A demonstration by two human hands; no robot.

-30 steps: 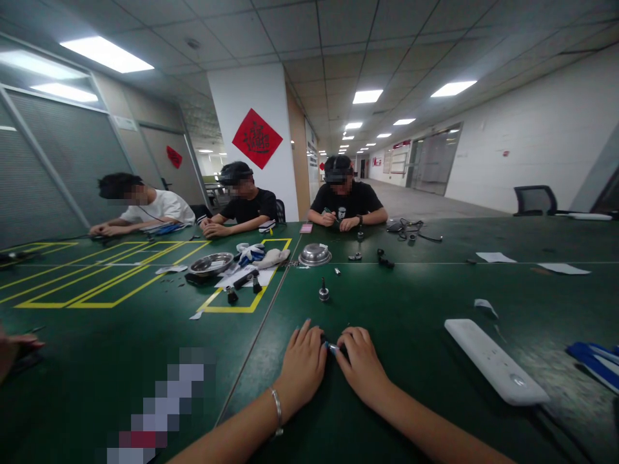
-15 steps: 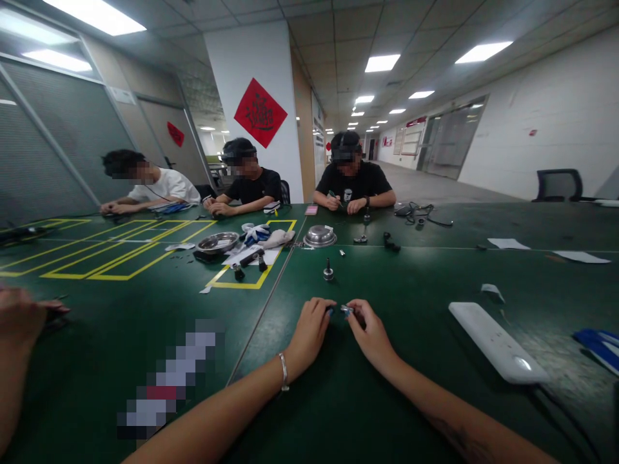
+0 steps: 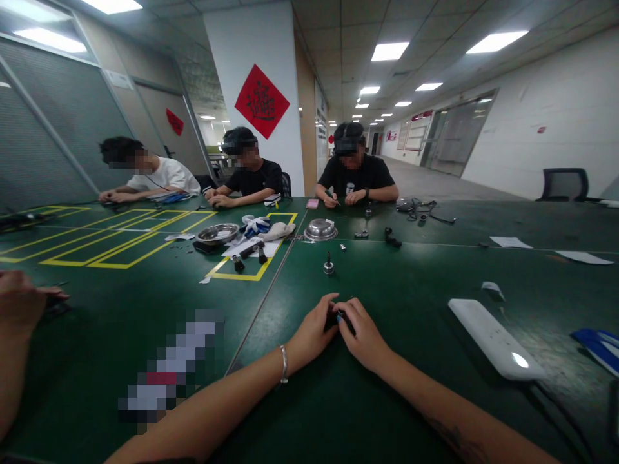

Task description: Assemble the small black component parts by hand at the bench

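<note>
My left hand and my right hand meet just above the green table, fingertips touching. Both are closed in a pinch around a small dark metal part, mostly covered by the fingers. How the left fingers grip it is hidden; the right thumb and fingers press on it from the right. Beyond the hands stands a small metal fitting with a thin upright stem. A tiny silvery cylinder lies a little farther off.
A white power strip lies to the right, its cord running toward me. Farther back are an upturned steel bowl, another steel bowl, gloves and black parts. Several people sit around; one person's hand is at left.
My hands have come together; they were slightly apart, each pinching a small piece, the right one's shiny. The shiny piece is now covered by fingers. The view has tilted slightly down.
</note>
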